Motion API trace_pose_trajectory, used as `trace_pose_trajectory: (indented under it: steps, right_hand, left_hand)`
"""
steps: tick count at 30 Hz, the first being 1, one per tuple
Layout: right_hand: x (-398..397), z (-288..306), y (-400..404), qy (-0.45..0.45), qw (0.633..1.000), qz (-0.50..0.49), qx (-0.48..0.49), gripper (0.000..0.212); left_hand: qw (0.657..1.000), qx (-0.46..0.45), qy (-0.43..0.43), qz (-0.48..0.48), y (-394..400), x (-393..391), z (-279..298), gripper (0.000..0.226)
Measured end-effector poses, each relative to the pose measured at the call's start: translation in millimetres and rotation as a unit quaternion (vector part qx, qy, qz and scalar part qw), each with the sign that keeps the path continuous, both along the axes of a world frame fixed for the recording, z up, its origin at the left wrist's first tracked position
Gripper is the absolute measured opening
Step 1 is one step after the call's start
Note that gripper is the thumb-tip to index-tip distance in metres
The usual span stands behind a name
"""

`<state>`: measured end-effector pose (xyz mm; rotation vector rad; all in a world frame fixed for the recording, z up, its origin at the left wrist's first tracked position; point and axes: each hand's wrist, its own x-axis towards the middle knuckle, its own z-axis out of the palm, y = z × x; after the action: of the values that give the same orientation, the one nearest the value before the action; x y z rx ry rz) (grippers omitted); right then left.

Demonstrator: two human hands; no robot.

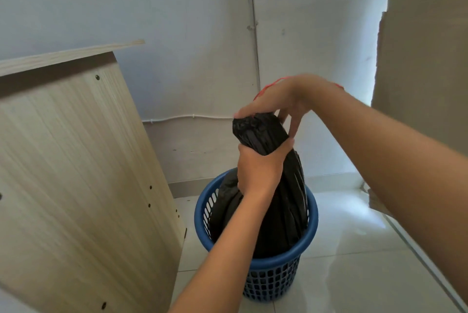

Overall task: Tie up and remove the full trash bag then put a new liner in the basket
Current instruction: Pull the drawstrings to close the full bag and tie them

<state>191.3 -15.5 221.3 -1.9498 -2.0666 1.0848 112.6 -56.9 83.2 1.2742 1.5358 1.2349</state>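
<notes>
A person is gathering the mouth of a black plastic bag (283, 201) that is sitting inside a round blue basket (276, 279) of perforated plastic, standing on a glossy pale tiled floor (354, 249) in a corner. The left hand (258, 171) is wrapping tightly around the bag's twisted neck, its fingers (286, 144) curling closed on the pleated, crinkled film, which is fanning out in long creases below the grip and filling the basket to its rolled rim. The right hand (281, 102) is resting over the bunched top of the neck, fingers bent down and touching the plastic, with a thin red string (268, 87) looping over its back and wrist; whether it is pinching the bag or only the string cannot be told. A light wood-grain cabinet (76, 173) with dark screw heads is standing just beside the basket, against a grey plastered wall (190, 21).
</notes>
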Motion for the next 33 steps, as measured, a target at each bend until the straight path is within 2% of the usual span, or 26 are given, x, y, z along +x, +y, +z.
trace_pose_trajectory:
  steps: [2, 3, 8, 11, 14, 16, 18, 21, 22, 24, 25, 28, 29, 30, 31, 33]
  right_hand:
    - [0, 14, 7, -0.041, 0.999, -0.009, -0.031, 0.083]
    - [0, 17, 9, -0.061, 0.997, -0.022, -0.034, 0.087]
    - [6, 9, 11, -0.128, 0.989, -0.075, -0.005, 0.103]
    - [16, -15, 10, -0.043, 0.988, -0.114, 0.091, 0.108]
    - [21, -51, 6, 0.071, 0.958, -0.099, 0.261, 0.091]
    - [20, -83, 0, 0.125, 0.942, -0.059, 0.306, 0.082]
    - [18, -112, -11, 0.18, 0.935, -0.044, 0.301, 0.073]
    - [13, -145, -25, 0.243, 0.925, -0.052, 0.287, 0.069]
    - [12, -152, -27, 0.252, 0.926, -0.046, 0.276, 0.066]
    - [9, -163, -31, 0.263, 0.935, -0.02, 0.238, 0.062]
    - [8, -167, -30, 0.262, 0.938, -0.007, 0.225, 0.06]
    - [7, -175, -24, 0.247, 0.939, -0.015, 0.241, 0.044]
    - [8, -175, -21, 0.243, 0.937, -0.033, 0.25, 0.036]
    - [9, -175, -18, 0.236, 0.936, -0.053, 0.257, 0.032]
    - [10, -175, -15, 0.227, 0.935, -0.07, 0.263, 0.033]
    - [10, -174, -12, 0.2, 0.938, -0.091, 0.267, 0.043]
  left_hand:
    - [1.0, -0.017, -0.005, -0.021, 7, -4, -1, 0.037]
    - [0.999, -0.019, 0.006, -0.035, 8, -6, -1, 0.029]
    - [0.995, 0.005, 0.09, -0.05, 7, -20, 5, 0.03]
    - [0.993, -0.006, 0.101, -0.057, 10, -31, 9, 0.03]
    - [0.995, -0.05, 0.07, -0.056, 17, -38, 12, 0.033]
    - [0.995, -0.073, 0.05, -0.054, 23, -40, 15, 0.037]
    - [0.993, -0.094, 0.025, -0.069, 29, -42, 15, 0.039]
    - [0.986, -0.123, 0.021, -0.107, 39, -46, 10, 0.057]
    - [0.984, -0.13, 0.03, -0.12, 41, -47, 9, 0.053]
    - [0.978, -0.146, 0.047, -0.143, 46, -50, 6, 0.039]
    - [0.975, -0.156, 0.039, -0.152, 47, -51, 5, 0.039]
    - [0.967, -0.163, -0.019, -0.195, 49, -62, 5, 0.061]
    - [0.968, -0.149, -0.014, -0.203, 46, -66, 6, 0.063]
    - [0.971, -0.13, 0.031, -0.197, 40, -70, 7, 0.064]
    - [0.974, -0.101, 0.111, -0.169, 34, -74, 4, 0.068]
    - [0.961, 0.008, 0.264, -0.082, 18, -80, -8, 0.084]
